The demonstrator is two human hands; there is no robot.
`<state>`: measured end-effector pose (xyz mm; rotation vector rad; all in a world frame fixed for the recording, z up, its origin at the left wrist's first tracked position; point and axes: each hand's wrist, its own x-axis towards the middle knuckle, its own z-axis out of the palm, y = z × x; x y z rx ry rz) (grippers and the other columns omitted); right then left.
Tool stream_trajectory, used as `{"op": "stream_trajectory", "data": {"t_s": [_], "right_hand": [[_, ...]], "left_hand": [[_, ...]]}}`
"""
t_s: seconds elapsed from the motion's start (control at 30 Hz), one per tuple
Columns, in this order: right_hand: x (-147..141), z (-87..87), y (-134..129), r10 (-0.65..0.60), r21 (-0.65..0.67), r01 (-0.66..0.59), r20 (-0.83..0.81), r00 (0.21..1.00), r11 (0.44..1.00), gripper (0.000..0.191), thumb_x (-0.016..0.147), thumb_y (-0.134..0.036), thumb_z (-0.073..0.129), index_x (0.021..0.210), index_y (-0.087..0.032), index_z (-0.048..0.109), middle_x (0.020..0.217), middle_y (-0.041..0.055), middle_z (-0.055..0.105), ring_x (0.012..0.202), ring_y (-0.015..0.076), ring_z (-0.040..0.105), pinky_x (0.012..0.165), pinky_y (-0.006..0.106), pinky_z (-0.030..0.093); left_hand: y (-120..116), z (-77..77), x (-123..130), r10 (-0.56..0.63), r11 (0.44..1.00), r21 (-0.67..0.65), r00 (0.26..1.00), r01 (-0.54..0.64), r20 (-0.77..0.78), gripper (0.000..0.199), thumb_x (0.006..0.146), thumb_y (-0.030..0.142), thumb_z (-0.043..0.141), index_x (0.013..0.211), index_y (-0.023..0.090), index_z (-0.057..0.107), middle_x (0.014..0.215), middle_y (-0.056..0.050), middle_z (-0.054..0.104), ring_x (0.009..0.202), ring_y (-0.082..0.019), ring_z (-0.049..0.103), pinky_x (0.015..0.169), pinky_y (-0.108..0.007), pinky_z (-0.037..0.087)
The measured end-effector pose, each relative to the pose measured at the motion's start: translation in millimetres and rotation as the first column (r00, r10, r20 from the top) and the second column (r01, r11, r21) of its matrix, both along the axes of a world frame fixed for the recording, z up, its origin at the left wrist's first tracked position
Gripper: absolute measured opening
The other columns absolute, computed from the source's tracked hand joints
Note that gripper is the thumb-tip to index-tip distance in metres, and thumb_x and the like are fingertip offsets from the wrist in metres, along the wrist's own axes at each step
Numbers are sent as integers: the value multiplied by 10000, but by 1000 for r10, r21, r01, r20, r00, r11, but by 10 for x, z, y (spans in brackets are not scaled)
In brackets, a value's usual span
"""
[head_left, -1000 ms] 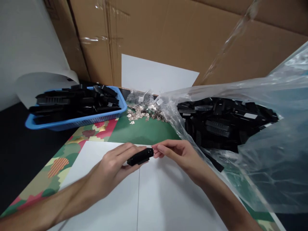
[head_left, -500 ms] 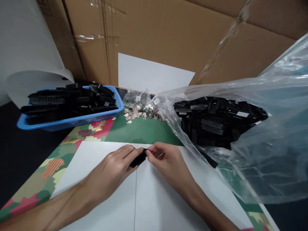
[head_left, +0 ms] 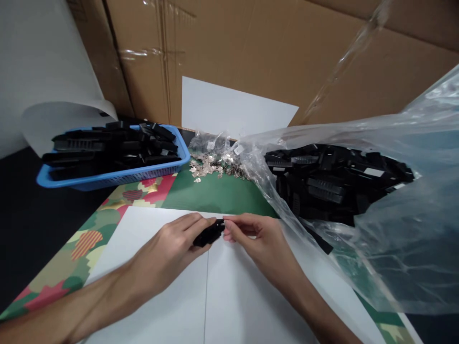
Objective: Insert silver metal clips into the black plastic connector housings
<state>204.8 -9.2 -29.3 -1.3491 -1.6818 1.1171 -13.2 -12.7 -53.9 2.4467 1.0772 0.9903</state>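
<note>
A small black plastic part [head_left: 209, 233] is held over the white sheets by my left hand [head_left: 176, 243], its fingers wrapped round the left side. At the part's right end, my right hand [head_left: 256, 235] pinches with thumb and index finger. A tiny light spot shows between those fingertips, too small to make out. Behind the hands, small silvery metal pieces [head_left: 206, 165] lie in a heap on the green surface.
At the left stands a blue basket [head_left: 118, 179] full of black parts. A clear plastic bag [head_left: 387, 258] holding more black parts [head_left: 326, 186] spreads over the right side. White sheets [head_left: 179, 296] cover the front, and cardboard [head_left: 244, 43] rises behind.
The right fingertips have shifted slightly right along the black part's end, and more of that end shows. The whole view has moved a little.
</note>
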Motion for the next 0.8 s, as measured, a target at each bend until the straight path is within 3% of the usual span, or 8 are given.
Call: {"op": "stream_trajectory", "data": {"t_s": [0.2, 0.47, 0.53, 0.63, 0.73, 0.8], "right_hand": [[-80, -51, -63, -32, 228, -6, 162, 986, 974, 238, 1015, -252, 586, 930, -212, 805, 743, 17, 712, 666, 160, 644, 586, 261, 470], [-258, -139, -143, -206, 349, 162, 91, 974, 923, 220, 1004, -239, 594, 840, -196, 735, 673, -2, 614, 588, 136, 552, 559, 259, 424], [-303, -144, -160, -225, 328, 187, 81, 971, 926, 239, 1009, -256, 587, 824, -197, 726, 645, -12, 574, 564, 128, 491, 550, 262, 393], [-284, -105, -152, -157, 240, 139, 57, 986, 961, 335, 1039, -316, 549, 755, -194, 677, 671, -6, 568, 587, 123, 462, 550, 263, 352], [-151, -19, -90, -31, 48, 34, -48, 998, 998, 459, 1057, -429, 526, 684, -180, 626, 657, -10, 542, 569, 106, 444, 543, 255, 327], [-35, 31, -25, 50, -109, -67, -151, 987, 992, 496, 1043, -504, 547, 698, -169, 670, 592, -25, 500, 532, 93, 436, 549, 244, 343]], "left_hand": [[3, -69, -13, -5, 1000, 5, 999, 5, 40, 333, 991, 135, 637, 1314, 205, 600, 1006, -27, 747, 866, -184, 735, 747, -288, 606], [-78, -7, -11, 40, 998, 40, 997, -43, 59, 313, 1003, 166, 639, 1309, 210, 590, 977, -8, 740, 827, -152, 727, 728, -242, 593], [-89, -2, -16, 65, 996, 51, 995, -69, 71, 309, 985, 163, 669, 1284, 208, 604, 959, -3, 735, 794, -143, 720, 705, -231, 582], [-68, -19, -31, 80, 995, 46, 991, -85, 107, 335, 951, 136, 714, 1262, 211, 613, 996, -1, 742, 830, -136, 728, 740, -213, 576], [-38, -31, -47, 79, 996, 31, 987, -85, 139, 360, 934, 117, 735, 1257, 225, 615, 1011, 9, 737, 859, -124, 724, 779, -194, 564], [-35, -21, -50, 61, 997, 34, 986, -67, 157, 364, 941, 113, 726, 1268, 225, 611, 999, 9, 728, 842, -117, 714, 761, -186, 555]]}}
